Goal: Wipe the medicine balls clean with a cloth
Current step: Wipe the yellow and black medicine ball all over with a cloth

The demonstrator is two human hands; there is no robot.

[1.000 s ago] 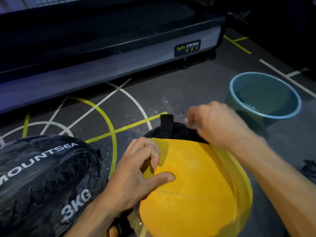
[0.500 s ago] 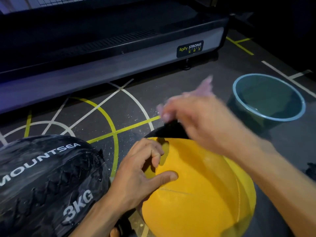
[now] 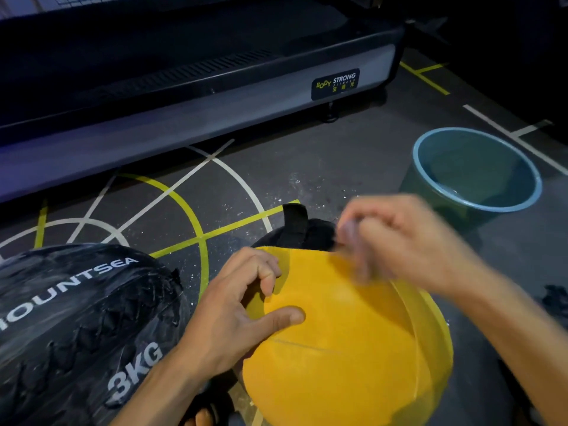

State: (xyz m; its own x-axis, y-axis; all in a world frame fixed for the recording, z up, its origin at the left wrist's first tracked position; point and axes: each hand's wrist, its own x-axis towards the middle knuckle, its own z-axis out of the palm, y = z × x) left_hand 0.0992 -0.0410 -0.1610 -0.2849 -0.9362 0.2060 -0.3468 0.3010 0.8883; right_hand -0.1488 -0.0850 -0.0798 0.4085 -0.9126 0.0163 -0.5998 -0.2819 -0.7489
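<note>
The right hand is motion-blurred; something pinkish, perhaps a cloth, shows at its fingertips. The black medicine ball runs off-frame left.

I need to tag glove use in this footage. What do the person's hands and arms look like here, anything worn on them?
Nothing worn: the left hand and right hand are bare, without gloves, rings or watch. Both forearms are bare too, with no sleeves in view. The right hand is motion-blurred.
</note>
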